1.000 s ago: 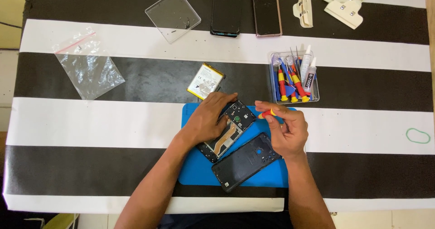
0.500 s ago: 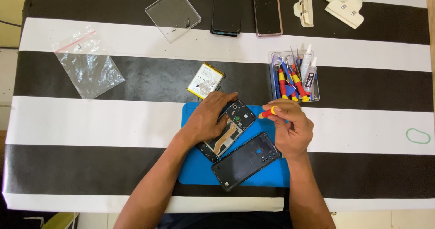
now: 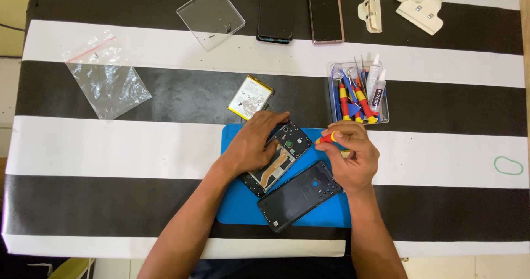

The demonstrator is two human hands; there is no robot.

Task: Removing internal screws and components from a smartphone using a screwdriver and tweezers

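An opened phone body (image 3: 282, 156) with its boards and flex cables exposed lies tilted on a blue work mat (image 3: 243, 201). My left hand (image 3: 255, 143) rests flat on its left half and holds it down. My right hand (image 3: 350, 158) hovers just right of the phone, fingers closed around a small red and yellow screwdriver (image 3: 327, 138) whose end points left toward the phone's top. The phone's dark back cover (image 3: 301, 195) lies on the mat below my right hand. A flat battery (image 3: 251, 97) sits on the table just above the mat.
A clear tray (image 3: 360, 116) with several screwdrivers and glue tubes stands right of the mat's top. At the far edge lie a clear square plate (image 3: 211, 16), two dark phones (image 3: 298, 8) and pale plastic clips (image 3: 419, 3). A plastic bag (image 3: 107, 80) lies left, a green band (image 3: 508, 165) far right.
My right hand has turned and drawn the screwdriver slightly up and right, away from the phone's top. My left hand stays on the phone.
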